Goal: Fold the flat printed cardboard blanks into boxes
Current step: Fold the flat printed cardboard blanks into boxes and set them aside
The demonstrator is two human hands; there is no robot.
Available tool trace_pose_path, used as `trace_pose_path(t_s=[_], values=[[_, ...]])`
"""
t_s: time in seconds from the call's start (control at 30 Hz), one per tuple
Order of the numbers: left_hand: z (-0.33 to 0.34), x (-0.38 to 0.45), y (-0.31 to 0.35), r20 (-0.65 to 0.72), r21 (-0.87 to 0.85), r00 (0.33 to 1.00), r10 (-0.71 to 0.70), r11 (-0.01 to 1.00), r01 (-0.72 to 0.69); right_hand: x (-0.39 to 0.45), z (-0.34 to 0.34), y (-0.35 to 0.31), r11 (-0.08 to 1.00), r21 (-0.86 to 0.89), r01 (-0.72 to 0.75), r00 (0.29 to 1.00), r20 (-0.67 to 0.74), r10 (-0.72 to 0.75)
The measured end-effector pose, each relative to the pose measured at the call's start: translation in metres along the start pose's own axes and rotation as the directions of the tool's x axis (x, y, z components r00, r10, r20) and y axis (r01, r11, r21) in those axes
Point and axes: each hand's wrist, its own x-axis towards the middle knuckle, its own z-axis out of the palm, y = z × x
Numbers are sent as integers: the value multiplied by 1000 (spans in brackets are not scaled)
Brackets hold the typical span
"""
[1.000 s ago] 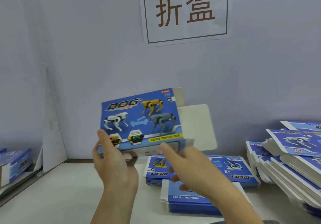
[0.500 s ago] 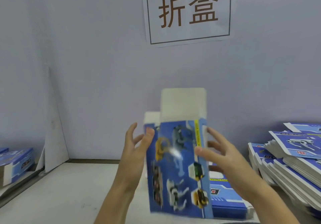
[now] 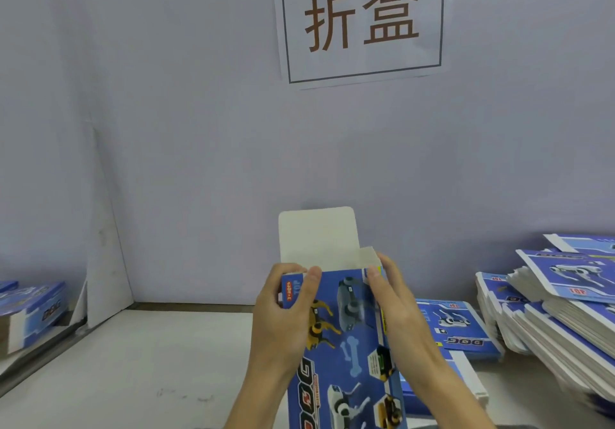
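I hold a blue printed box point(image 3: 349, 338) with robot-dog pictures upright in front of me, its open end up. Its white top flap point(image 3: 317, 239) stands straight up, and a small white side flap point(image 3: 369, 255) sticks up at the right. My left hand point(image 3: 283, 315) grips the box's upper left edge, thumb on the printed face. My right hand point(image 3: 396, 309) lies along the right side, fingers straight, fingertips at the small side flap.
A tall slanting stack of flat blanks point(image 3: 565, 312) fills the right. More blanks point(image 3: 456, 332) lie on the white table point(image 3: 133, 372) behind the box. Folded boxes point(image 3: 30, 312) sit at the far left. A paper sign point(image 3: 362, 19) hangs on the wall.
The box turned from landscape to upright and came closer to me. Both hands moved up to its top end; my right fingers reached the small side flap.
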Motion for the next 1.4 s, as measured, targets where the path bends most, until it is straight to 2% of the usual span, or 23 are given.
trace_pose_path(t_s=[0.07, 0.13, 0.23, 0.3, 0.4, 0.47, 0.53, 0.6, 0.73, 0.87, 0.97, 1.2, 1.3, 1.4], values=[[2, -3, 1, 28, 18, 999, -16, 1000, 16, -1, 2, -3, 998, -69, 4, 1000, -16, -5], [1, -2, 3, 65, -49, 997, -49, 997, 53, 0, 4, -6, 993, -115, -8, 998, -65, 1], [-2, 5, 9, 103, -41, 988, -112, 992, 117, 2, 4, -10, 995, -91, -47, 986, -161, 32], [-6, 4, 10, 154, -12, 984, -95, 995, 98, 3, 1, -9, 994, -78, -81, 983, -170, 67], [-1, 5, 12, 127, -117, 980, -151, 979, 166, 6, 0, -8, 984, 88, -157, 971, -168, 170], [1, 3, 14, 101, -176, 983, -156, 969, 172, 7, 0, -11, 975, 144, -170, 978, -95, 185], [2, 3, 15, 59, -199, 990, -129, 970, 138, 7, 2, -16, 978, 145, -147, 986, -60, 157], [2, 1, 15, 22, -258, 997, -78, 963, 81, 4, 2, -16, 984, 151, -90, 991, -85, 104], [2, -2, 12, -82, -331, 994, -67, 943, 36, -5, 3, -11, 957, 289, -1, 991, -126, 40], [0, 0, 10, 47, -167, 998, 33, 986, -25, -5, 7, -9, 985, 174, -1, 997, -78, 15], [-6, 1, 2, 102, -105, 993, 60, 993, -49, -3, 3, -7, 987, 161, -14, 999, -43, 21], [-5, -4, -5, 30, 35, 980, 196, 980, -197, -2, -4, -4, 992, 129, 3, 997, -73, 7], [-4, -4, -3, 17, 22, 982, 190, 982, -190, -4, -5, -3, 993, 111, 31, 995, -93, -20], [-3, -1, 3, 80, -87, 993, 85, 993, -79, -6, -13, 0, 997, 78, 22, 1000, 0, -22]])
